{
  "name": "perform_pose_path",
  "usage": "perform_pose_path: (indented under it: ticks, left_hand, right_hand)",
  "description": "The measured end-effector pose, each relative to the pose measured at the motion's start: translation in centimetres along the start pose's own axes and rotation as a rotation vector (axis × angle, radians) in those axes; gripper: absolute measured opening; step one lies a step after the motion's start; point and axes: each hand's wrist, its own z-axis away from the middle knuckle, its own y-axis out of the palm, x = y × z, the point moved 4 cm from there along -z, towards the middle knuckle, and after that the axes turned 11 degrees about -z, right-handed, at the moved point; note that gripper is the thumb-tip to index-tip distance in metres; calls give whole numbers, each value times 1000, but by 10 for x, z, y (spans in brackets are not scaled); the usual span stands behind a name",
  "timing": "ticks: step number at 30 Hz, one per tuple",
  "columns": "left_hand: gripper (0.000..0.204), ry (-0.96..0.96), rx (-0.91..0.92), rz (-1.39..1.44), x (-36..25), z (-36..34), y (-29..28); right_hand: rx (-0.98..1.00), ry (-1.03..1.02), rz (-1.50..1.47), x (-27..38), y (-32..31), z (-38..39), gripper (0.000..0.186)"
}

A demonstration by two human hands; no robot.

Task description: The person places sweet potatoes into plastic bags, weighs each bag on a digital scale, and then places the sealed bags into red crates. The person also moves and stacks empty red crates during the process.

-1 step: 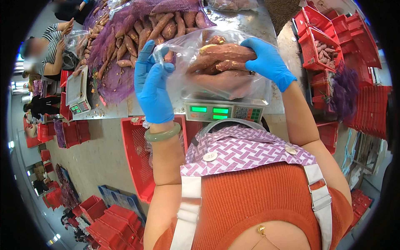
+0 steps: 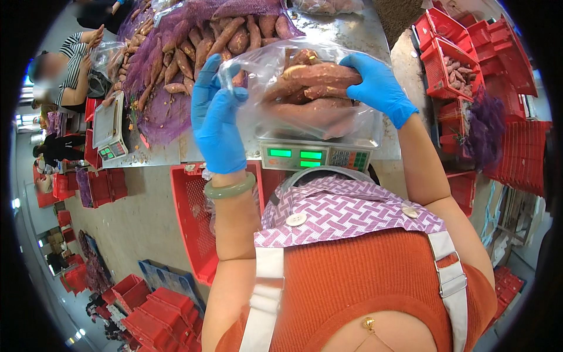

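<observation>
A clear plastic bag (image 2: 258, 111) full of sweet potatoes (image 2: 322, 75) rests on the pan of a digital scale (image 2: 316, 157) right in front of me. My left hand (image 2: 218, 120), in a blue glove, pinches the bag's gathered left edge between thumb and fingers. From the right, my gloved right hand (image 2: 375, 88) grips the ends of the upper sweet potatoes. Whether bag film lies between that palm and them, I cannot tell. The scale's display glows green.
Behind the scale, sweet potatoes (image 2: 237, 44) are heaped on purple mesh (image 2: 170, 120) on a metal table (image 2: 158, 157). A second scale (image 2: 111, 132) stands to the left. Red crates (image 2: 193, 234) sit below the table edge and at right (image 2: 448, 64). A co-worker in stripes (image 2: 73, 67) is at far left.
My left hand has shifted very slightly to the right with the bag's edge. The sweet potatoes and my right hand have hardly moved.
</observation>
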Motion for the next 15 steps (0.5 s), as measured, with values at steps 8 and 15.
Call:
perform_pose_path:
  ticks: [8, 15]
  left_hand:
    - [46, 6, 117, -106, -2, 2, 22]
    - [50, -22, 175, -151, 4, 7, 27]
  right_hand:
    - [50, -291, 315, 12, 45, -10, 44]
    - [-98, -382, 407, 7, 49, 2, 57]
